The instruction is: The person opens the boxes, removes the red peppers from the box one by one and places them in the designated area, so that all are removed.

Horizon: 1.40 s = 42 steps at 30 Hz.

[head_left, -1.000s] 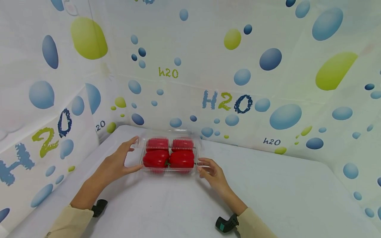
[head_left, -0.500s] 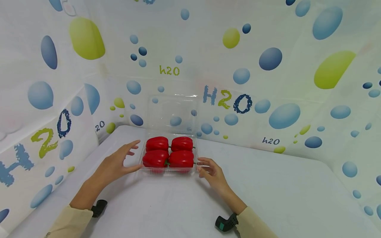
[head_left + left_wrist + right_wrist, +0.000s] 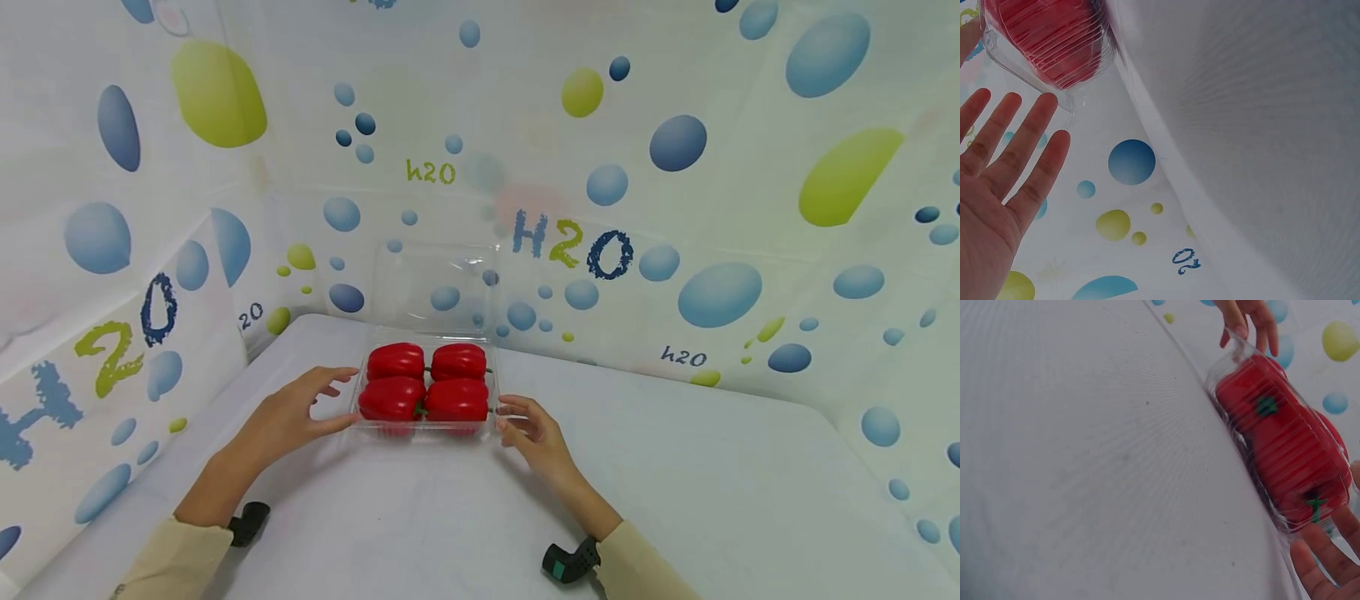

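Note:
A clear plastic clamshell box (image 3: pixel 431 428) sits toward the back of the white table, its lid (image 3: pixel 435 287) raised upright behind it. Several red bell peppers (image 3: pixel 392 398) with green stems lie inside in two rows. My left hand (image 3: pixel 288 417) is at the box's left side, thumb tip at the near left corner, the other fingers (image 3: pixel 1025 137) extended and apart from the wall. At the near right corner is my right hand (image 3: pixel 542 442), thumb and fingertips right at the rim. Its fingers (image 3: pixel 1329 553) look loosely extended beside the ribbed end wall in the right wrist view.
A white cloth with blue and green dots and H2O lettering (image 3: pixel 573 242) hangs behind the table and along its left side. The raised lid stands close in front of it. White table surface (image 3: pixel 675 483) stretches to the right and in front of the box.
The lid has swung up and back from over the peppers to upright. My left fingers have come down a little beside the box; my right hand has stayed in place.

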{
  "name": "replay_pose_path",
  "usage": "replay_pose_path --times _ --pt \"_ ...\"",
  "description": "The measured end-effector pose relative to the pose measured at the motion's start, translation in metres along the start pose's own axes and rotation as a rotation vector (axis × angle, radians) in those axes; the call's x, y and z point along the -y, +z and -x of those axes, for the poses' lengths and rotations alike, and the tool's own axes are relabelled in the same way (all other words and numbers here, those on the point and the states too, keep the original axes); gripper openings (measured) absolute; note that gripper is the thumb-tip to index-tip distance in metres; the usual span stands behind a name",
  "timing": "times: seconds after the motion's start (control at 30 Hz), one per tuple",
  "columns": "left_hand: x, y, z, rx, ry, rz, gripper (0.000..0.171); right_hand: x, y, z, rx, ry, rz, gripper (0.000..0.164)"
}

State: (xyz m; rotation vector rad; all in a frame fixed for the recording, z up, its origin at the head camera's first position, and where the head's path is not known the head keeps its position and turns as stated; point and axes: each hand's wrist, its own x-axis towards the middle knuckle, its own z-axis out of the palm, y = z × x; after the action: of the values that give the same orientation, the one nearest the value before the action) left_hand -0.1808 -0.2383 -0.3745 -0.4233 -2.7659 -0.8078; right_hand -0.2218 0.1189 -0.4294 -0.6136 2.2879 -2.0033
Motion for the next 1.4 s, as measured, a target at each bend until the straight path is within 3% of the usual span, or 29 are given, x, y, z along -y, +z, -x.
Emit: replay_pose_path --times 0.5,1.07,1.4 --pt "0.007 0.003 -0.001 0.067 -0.029 0.032 0.054 0.000 0.000 0.000 -0.019 0.005 0.016 0.042" --pt "0.012 0.006 0.001 0.150 -0.070 0.089 0.063 0.003 0.003 0.001 -0.065 -0.013 0.069 0.040" --pt "0.011 0.008 0.001 0.139 -0.062 0.175 0.066 0.005 0.004 0.001 -0.101 0.003 0.091 0.044"
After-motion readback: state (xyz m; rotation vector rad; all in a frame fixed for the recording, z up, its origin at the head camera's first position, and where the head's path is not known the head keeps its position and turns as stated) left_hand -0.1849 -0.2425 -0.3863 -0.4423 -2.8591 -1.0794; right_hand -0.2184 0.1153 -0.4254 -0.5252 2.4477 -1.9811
